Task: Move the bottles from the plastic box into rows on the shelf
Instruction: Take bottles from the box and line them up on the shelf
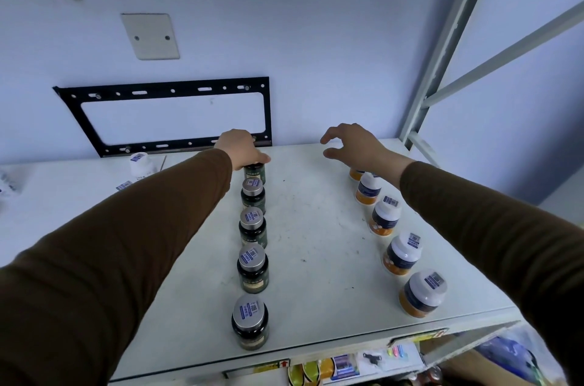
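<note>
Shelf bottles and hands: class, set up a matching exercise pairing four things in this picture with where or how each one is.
Column 1
1. left hand
2. right hand
3. nearest dark green bottle
4. nearest orange and white bottle

Column 2
A. front of the right row
B. open, fingers spread above the shelf
C. front of the left row
D. closed over the lid of the farthest dark bottle

Pairs: 1-D, 2-B, 3-C, 4-A

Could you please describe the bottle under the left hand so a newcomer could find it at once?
On the white shelf, find the row of dark green bottles. The far green bottle stands nearest the wall, its cap alone covered by the left hand.
</note>
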